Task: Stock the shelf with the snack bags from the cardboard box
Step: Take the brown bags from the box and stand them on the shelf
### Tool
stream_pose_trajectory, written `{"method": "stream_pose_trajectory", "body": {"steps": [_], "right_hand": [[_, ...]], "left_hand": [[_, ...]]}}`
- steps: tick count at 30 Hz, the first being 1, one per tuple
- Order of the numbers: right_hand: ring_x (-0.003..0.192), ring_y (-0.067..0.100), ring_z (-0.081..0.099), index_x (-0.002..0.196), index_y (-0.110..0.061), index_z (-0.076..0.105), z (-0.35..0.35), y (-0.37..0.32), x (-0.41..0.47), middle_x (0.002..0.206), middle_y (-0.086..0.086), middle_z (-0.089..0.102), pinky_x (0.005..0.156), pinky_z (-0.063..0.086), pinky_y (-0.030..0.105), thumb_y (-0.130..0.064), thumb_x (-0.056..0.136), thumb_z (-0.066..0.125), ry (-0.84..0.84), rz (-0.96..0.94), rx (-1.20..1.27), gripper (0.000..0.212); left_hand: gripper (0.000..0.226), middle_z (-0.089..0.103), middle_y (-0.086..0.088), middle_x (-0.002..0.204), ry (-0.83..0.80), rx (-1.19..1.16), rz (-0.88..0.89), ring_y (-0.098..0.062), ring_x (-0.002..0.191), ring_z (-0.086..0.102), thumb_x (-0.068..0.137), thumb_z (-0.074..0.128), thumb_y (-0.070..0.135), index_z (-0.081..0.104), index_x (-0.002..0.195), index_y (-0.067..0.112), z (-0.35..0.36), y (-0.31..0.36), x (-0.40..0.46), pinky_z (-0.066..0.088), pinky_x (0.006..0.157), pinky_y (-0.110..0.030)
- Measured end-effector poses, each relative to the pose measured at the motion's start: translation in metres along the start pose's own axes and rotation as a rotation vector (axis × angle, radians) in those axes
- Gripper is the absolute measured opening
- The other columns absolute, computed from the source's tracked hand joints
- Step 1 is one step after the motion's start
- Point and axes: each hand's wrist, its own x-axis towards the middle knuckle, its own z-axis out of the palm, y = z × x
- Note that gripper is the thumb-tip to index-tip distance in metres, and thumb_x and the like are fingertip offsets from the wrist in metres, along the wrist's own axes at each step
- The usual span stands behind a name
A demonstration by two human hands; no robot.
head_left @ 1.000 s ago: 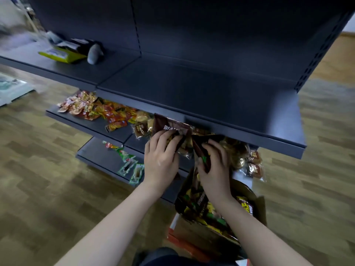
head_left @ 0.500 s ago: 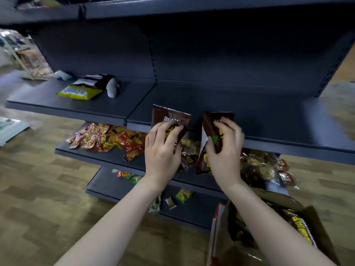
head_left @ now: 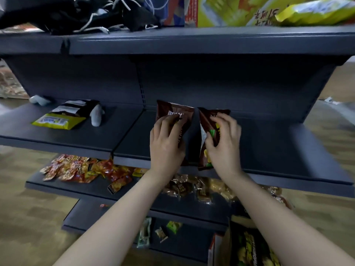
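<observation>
My left hand (head_left: pixel 164 144) grips a dark brown snack bag (head_left: pixel 175 112) and holds it upright over the grey middle shelf (head_left: pixel 278 150). Beside it, my right hand (head_left: pixel 224 144) grips a second brown snack bag (head_left: pixel 206 117) with green and yellow print, also upright over the same shelf board. The two bags stand side by side, close together. The cardboard box (head_left: pixel 219 248) sits at the bottom right, with more dark bags (head_left: pixel 249 250) inside, partly hidden by my right forearm.
A yellow bag (head_left: pixel 57 121), a dark packet and a white object lie on the left shelf board. The shelf below holds red snack packs (head_left: pixel 76 169) and brown packs (head_left: pixel 192 189). The top shelf carries dark cloth and yellow packages. Wooden floor surrounds the unit.
Both hands have risen from the box and lower shelf up to the middle shelf, carrying the two brown bags. My view has tilted upward, showing the top shelf.
</observation>
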Motion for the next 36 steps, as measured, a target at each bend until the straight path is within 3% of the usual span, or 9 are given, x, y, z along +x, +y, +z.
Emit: {"method": "stream_pose_trajectory", "body": {"steps": [5,10,16,22,26,31,36], "right_hand": [[0.124,0.025,0.038,0.125,-0.01,0.054,0.016,0.015,0.023,0.132,0.008,0.044,0.1,0.028,0.017,-0.006,0.084,0.062,-0.006,0.006,-0.031,0.042],[0.124,0.023,0.037,0.125,-0.01,0.054,0.035,0.026,0.039,0.132,0.007,0.044,0.1,0.021,0.004,-0.006,0.083,0.062,0.0,0.023,-0.049,0.042],[0.122,0.024,0.039,0.124,-0.011,0.054,0.067,0.037,0.064,0.131,0.006,0.045,0.097,0.02,0.001,-0.003,0.082,0.061,0.041,0.057,-0.075,0.043],[0.121,0.023,0.039,0.124,-0.013,0.054,0.099,0.045,0.095,0.131,0.004,0.045,0.096,0.026,0.013,-0.005,0.081,0.061,0.068,0.113,-0.125,0.044],[0.122,0.021,0.038,0.125,-0.014,0.053,0.112,0.052,0.111,0.132,0.002,0.043,0.094,0.025,0.013,-0.005,0.082,0.059,0.066,0.146,-0.159,0.044],[0.122,0.023,0.037,0.125,-0.013,0.053,0.121,0.06,0.119,0.132,0.004,0.043,0.097,0.029,0.02,-0.003,0.081,0.059,0.064,0.167,-0.164,0.046],[0.121,0.022,0.037,0.124,-0.014,0.053,0.123,0.064,0.121,0.131,0.003,0.043,0.094,0.031,0.019,-0.003,0.08,0.059,0.062,0.176,-0.17,0.046]], "left_hand": [[0.047,0.057,-0.011,0.12,-0.033,0.011,-0.016,-0.03,0.115,0.046,0.072,0.06,0.001,0.06,0.119,0.01,0.031,-0.023,0.017,0.044,0.091,-0.042],[0.05,0.056,-0.012,0.122,-0.091,-0.01,-0.044,-0.031,0.116,0.045,0.071,0.057,0.0,0.059,0.121,0.008,0.059,-0.042,0.032,0.047,0.089,-0.044],[0.042,0.057,-0.011,0.12,-0.081,-0.089,-0.054,-0.03,0.117,0.046,0.081,0.048,0.013,0.06,0.121,0.009,0.1,-0.064,0.058,0.048,0.089,-0.045],[0.045,0.057,-0.01,0.12,-0.077,-0.131,-0.01,-0.03,0.117,0.045,0.076,0.056,0.003,0.059,0.12,0.01,0.142,-0.087,0.084,0.045,0.095,-0.043],[0.04,0.055,-0.012,0.122,-0.091,-0.126,0.016,-0.03,0.119,0.045,0.08,0.058,0.005,0.058,0.121,0.01,0.17,-0.105,0.104,0.043,0.097,-0.042],[0.044,0.05,-0.015,0.13,-0.137,-0.139,-0.003,-0.035,0.124,0.043,0.083,0.044,0.015,0.054,0.126,0.01,0.198,-0.118,0.119,0.04,0.101,-0.044],[0.048,0.045,-0.017,0.137,-0.167,-0.187,-0.013,-0.036,0.127,0.04,0.083,0.059,0.006,0.05,0.13,0.009,0.223,-0.12,0.116,0.04,0.101,-0.049]]}}
